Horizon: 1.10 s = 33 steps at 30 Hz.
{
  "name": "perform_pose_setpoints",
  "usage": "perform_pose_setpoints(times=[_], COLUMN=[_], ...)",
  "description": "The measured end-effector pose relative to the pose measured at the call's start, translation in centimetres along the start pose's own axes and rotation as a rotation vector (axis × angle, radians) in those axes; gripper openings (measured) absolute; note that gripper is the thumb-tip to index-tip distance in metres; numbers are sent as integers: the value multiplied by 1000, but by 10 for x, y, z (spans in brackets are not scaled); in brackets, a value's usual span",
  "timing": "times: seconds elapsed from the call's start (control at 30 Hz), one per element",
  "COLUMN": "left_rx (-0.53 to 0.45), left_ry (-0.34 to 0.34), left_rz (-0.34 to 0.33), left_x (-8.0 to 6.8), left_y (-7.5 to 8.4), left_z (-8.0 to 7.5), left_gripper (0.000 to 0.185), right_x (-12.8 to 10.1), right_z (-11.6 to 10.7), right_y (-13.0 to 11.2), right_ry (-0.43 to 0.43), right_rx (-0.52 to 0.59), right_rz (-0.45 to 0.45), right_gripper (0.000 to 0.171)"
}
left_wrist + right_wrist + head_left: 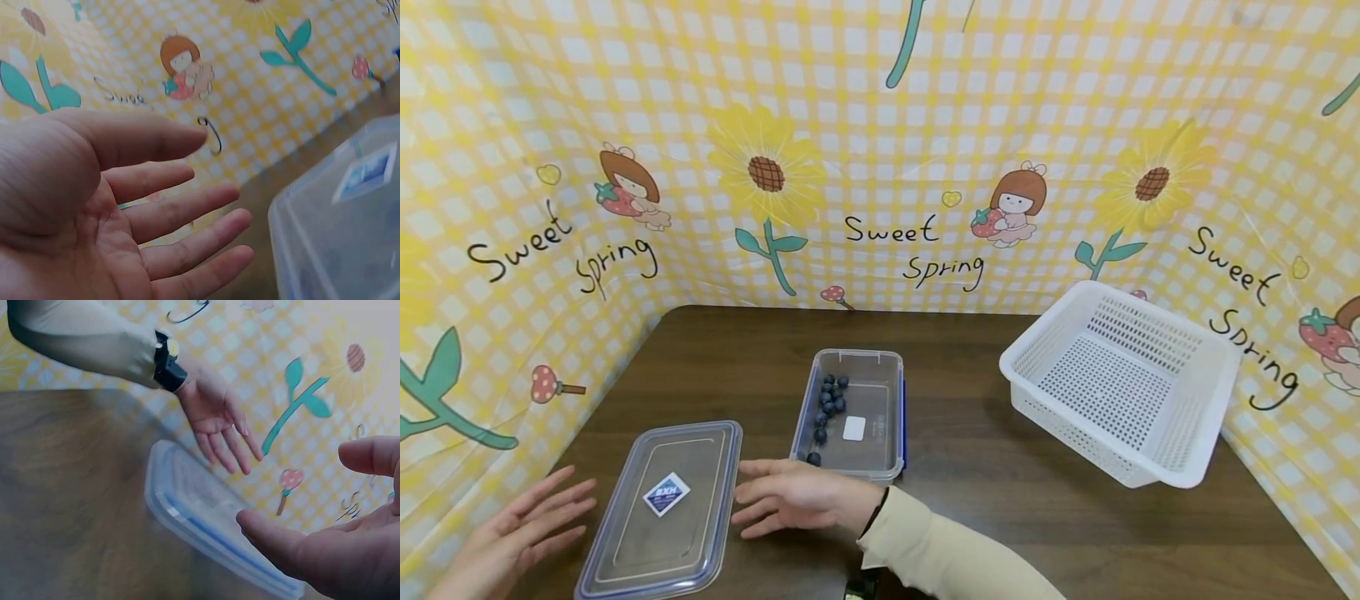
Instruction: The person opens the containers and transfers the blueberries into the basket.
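Observation:
A clear rectangular plastic lid with a bluish rim and a blue-and-white label lies on the table's left part. My left hand is just left of it, fingers spread and extended towards it. On the other side, my right hand has its fingertips right at the lid's right edge, palm facing left. Both hands hold nothing. Behind the right hand stands an uncovered clear plastic container, with several blueberries along its left side. The right hand and wrist overlap its front edge in the head view.
A white perforated plastic basket stands at the right on the dark wooden table. Yellow checked cloth hangs around the back and sides. A small dark object shows at the bottom edge, below the right forearm.

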<state>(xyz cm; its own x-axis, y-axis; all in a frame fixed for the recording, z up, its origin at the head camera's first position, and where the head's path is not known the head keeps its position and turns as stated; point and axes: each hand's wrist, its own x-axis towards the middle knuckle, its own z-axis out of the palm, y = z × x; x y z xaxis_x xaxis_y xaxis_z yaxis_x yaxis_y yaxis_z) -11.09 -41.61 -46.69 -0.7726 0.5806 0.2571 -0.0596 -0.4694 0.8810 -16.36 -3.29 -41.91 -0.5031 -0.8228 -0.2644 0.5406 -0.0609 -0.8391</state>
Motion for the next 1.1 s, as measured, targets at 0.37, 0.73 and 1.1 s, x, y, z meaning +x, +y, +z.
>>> perform_pose_setpoints(times=[0.37, 0.73, 1.1], left_rx=[200, 298, 426], left_ry=[102, 117, 246], left_rz=[93, 41, -133], left_x=[44, 121, 172], left_y=[10, -5, -38], left_z=[30, 71, 98], left_gripper=[61, 53, 57], right_x=[-24, -54, -92], right_z=[-15, -47, -83], right_y=[-43, -71, -69], right_ry=[-17, 39, 87], right_rx=[-99, -160, -212], right_rz=[-70, -101, -137], right_gripper=[63, 62, 60])
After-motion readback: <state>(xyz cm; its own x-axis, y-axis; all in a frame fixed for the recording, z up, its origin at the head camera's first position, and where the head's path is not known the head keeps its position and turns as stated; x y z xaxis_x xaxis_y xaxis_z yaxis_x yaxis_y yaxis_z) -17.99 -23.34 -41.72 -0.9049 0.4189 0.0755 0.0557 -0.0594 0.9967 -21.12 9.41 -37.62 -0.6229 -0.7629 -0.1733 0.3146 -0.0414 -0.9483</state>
